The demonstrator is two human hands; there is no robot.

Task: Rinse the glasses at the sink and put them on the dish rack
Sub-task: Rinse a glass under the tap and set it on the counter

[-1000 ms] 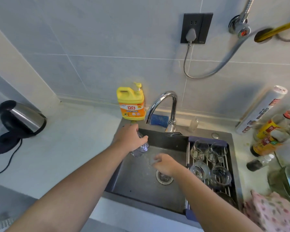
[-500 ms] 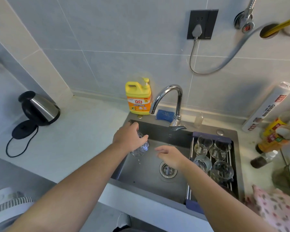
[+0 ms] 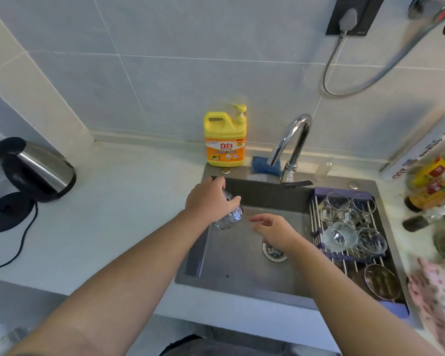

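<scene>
My left hand (image 3: 208,199) grips a clear ribbed glass (image 3: 229,216) from above, tilted over the left part of the steel sink (image 3: 231,265). My right hand (image 3: 275,231) hovers just right of the glass with relaxed, spread fingers and holds nothing. The dish rack (image 3: 316,233) spans the sink's right side and carries several clear glasses (image 3: 341,236). The chrome faucet (image 3: 293,140) arches over the sink's back edge; no water stream is visible.
A yellow detergent bottle (image 3: 225,138) and a blue sponge (image 3: 265,165) stand behind the sink. A kettle (image 3: 36,168) sits on the left counter. Bottles (image 3: 432,183) and a pink floral cloth (image 3: 439,286) crowd the right counter. The drain (image 3: 274,251) lies under my right wrist.
The view has shifted leftward. My right hand has lifted and moved up toward the glass, fingers spreading. My left hand keeps the glass in about the same place.
</scene>
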